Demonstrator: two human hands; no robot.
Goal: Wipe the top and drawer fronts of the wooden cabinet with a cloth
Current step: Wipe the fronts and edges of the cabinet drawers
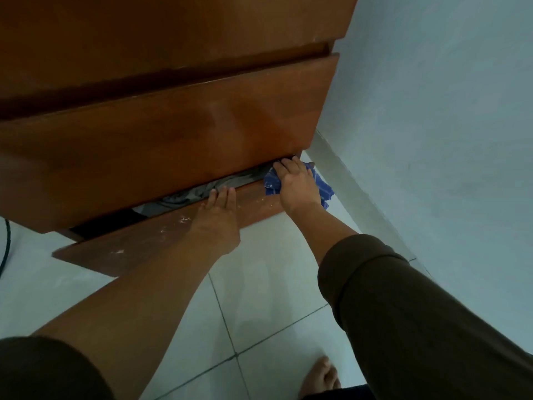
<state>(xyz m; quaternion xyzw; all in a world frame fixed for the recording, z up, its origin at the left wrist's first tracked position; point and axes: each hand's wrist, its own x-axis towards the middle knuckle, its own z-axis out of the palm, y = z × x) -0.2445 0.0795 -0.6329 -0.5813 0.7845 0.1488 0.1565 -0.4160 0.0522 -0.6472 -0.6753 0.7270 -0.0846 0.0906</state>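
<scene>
The brown wooden cabinet [161, 134] fills the upper left, seen from above. Its bottom drawer [150, 243] is pulled out a little, its front flecked with white spots. My left hand [217, 215] lies on the top edge of that drawer front, fingers straight and reaching over the edge. My right hand [297, 183] presses a blue checked cloth [323, 189] against the right end of the same drawer front, fingers spread over the cloth. Most of the cloth is hidden under the hand.
Grey clothing [199, 190] shows inside the drawer gap. A pale blue wall [432, 125] runs close along the cabinet's right side. The floor is white tile [259, 284]. A bare foot [320, 376] stands at the bottom, and a black cable [7, 243] hangs at the far left.
</scene>
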